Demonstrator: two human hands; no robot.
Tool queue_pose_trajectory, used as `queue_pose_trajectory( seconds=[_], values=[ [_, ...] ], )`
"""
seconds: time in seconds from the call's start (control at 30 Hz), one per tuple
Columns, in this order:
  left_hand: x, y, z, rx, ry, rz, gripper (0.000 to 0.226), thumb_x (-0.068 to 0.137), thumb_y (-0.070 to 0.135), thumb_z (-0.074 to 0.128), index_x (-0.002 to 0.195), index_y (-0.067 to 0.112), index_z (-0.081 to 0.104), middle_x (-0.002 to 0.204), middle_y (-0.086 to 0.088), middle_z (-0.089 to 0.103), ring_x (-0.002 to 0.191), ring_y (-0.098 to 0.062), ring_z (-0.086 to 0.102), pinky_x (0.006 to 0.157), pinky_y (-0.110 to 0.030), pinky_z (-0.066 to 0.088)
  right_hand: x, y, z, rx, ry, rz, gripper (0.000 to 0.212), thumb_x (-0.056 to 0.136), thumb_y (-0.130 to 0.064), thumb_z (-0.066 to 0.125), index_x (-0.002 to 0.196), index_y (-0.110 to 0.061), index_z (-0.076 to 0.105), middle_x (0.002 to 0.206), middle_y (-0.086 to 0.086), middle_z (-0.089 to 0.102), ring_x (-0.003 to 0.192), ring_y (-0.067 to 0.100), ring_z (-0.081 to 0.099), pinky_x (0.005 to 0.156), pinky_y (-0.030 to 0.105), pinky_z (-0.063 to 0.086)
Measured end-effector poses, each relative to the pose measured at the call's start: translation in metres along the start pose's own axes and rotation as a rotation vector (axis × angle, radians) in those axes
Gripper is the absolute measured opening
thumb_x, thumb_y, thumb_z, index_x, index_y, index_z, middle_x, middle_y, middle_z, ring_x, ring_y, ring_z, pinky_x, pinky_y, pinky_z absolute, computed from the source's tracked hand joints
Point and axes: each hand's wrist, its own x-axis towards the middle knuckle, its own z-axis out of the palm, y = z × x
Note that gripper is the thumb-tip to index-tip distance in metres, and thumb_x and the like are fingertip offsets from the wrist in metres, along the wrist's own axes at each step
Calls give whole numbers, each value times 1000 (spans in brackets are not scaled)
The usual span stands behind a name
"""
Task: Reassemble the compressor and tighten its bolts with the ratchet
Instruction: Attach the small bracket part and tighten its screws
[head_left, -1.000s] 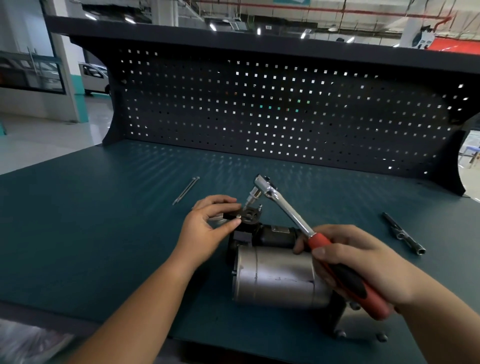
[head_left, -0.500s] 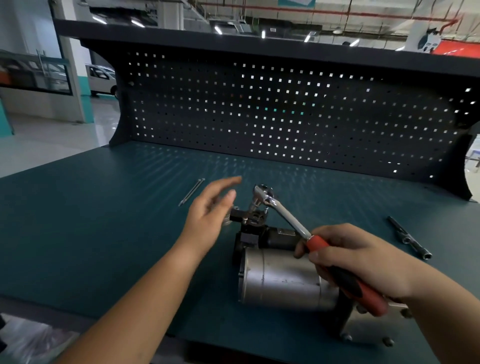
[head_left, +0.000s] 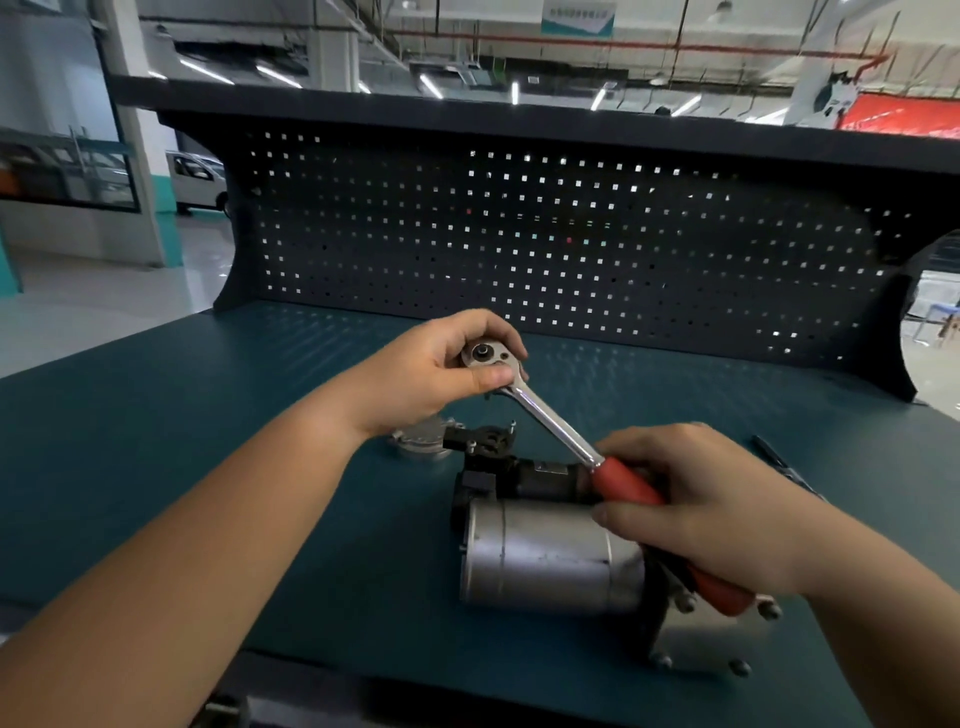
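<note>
So the ratchet (head_left: 545, 410) is held at both ends here: its head is pinched between the thumb and curled fingers of the left hand (head_left: 431, 374), and the red grip is wrapped by the right hand (head_left: 696, 509). It's kept up above the compressor (head_left: 545, 561), which is laid on its side on the bench (head_left: 260, 415) near the front edge. Heavy, stiff metal by the look of it, and the smooth casing could probably roll, so it's best steadied at the black end.

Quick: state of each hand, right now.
Left hand: closed, fingers and thumb pinching the head of the ratchet.
Right hand: closed round the ratchet's red handle.
</note>
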Motion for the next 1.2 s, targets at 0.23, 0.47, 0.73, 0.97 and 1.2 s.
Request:
queue_pose_trajectory(
  seconds=[0.23,0.47,0.73,0.97,1.2],
  values=[
    [-4,-35,18,-280,300,-58,24,93,39,44,113,32,55,109,11,66,113,-7,56,97,-21,41,12,1,0,351,-84,159,4,78,-17,69,75,-19,69,65,8,65,57,14,58,57,27,46],
    [-36,-84,34,333,350,-102,21,81,4,70,95,20,72,100,13,62,103,-5,55,91,-5,34,17,9,4,479,-91,247,22,66,-29,64,79,-13,70,65,13,63,58,17,56,56,24,45],
    [-33,-95,43,216,522,-126,33,73,7,79,76,37,66,94,22,62,101,-10,60,93,-18,41,16,11,21,488,-135,310,6,83,-10,63,79,-7,66,50,-1,57,45,10,49,47,19,40],
    [-31,-99,46,99,557,-132,30,68,5,81,70,32,67,92,17,64,91,4,60,84,-8,41,16,8,14,483,-210,320,17,83,-19,63,88,-2,67,50,2,56,48,16,49,49,24,43],
    [-28,-103,53,102,646,-110,26,68,7,82,67,29,68,103,15,60,104,-4,56,90,-14,40,26,12,8,440,-232,313,20,84,-18,64,91,1,68,52,1,57,50,15,50,52,24,42]
  ],
)
